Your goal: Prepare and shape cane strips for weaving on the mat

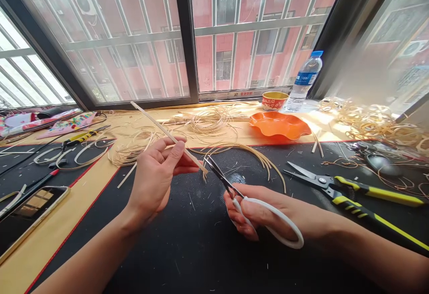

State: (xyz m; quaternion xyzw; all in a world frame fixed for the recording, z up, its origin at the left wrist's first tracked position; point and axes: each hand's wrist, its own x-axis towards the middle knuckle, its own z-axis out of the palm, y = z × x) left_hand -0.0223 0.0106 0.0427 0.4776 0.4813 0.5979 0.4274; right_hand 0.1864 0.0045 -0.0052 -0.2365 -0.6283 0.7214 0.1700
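Observation:
My left hand (157, 169) pinches a thin pale strip (152, 121), probably cane or bamboo, between thumb and fingers. The strip slants from upper left down to the right. White-handled scissors (275, 213) sit in my right hand (251, 209), with fingers through the loops. The scissor tips are close to the strip's lower end, their blades slightly apart; I cannot tell whether they touch it. Behind the hands, a bundle of curved cane strands (254, 153) lies on the black mat (187, 249).
Yellow-and-black pruning shears (335, 186) lie at right. Behind are an orange wavy dish (281, 126), a red-and-gold tin (274, 101), a water bottle (304, 81) and coiled strands (214, 117). Curly shavings (378, 119) fill the right corner. At left lie a phone (33, 213) and pliers (80, 138).

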